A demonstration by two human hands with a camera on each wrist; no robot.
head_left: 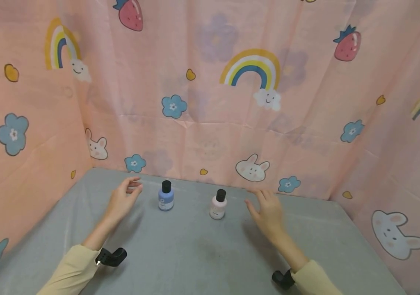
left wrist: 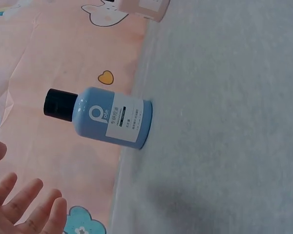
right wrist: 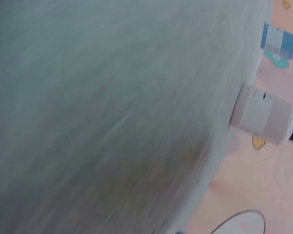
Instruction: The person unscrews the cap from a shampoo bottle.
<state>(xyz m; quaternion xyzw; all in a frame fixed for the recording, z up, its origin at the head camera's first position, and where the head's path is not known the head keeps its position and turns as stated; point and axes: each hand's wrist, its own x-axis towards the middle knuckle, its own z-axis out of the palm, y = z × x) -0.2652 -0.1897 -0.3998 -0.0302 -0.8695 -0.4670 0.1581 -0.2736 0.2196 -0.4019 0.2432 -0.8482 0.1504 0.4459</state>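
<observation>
A blue bottle with a black cap and a white label stands upright on the grey table. To its right stands a pale pink bottle, also black-capped and upright. My left hand hovers left of the blue bottle, its fingers loosely bent with nothing between them. In the left wrist view those fingertips show apart from the blue bottle. On the other side, my right hand is held right of the pink bottle, fingers spread and holding nothing. The right wrist view shows both bottles but not the hand's fingers.
The grey tabletop runs back to a pink curtain printed with rainbows, rabbits and flowers, which also closes off both sides. Black straps sit at both wrists, below light yellow sleeves.
</observation>
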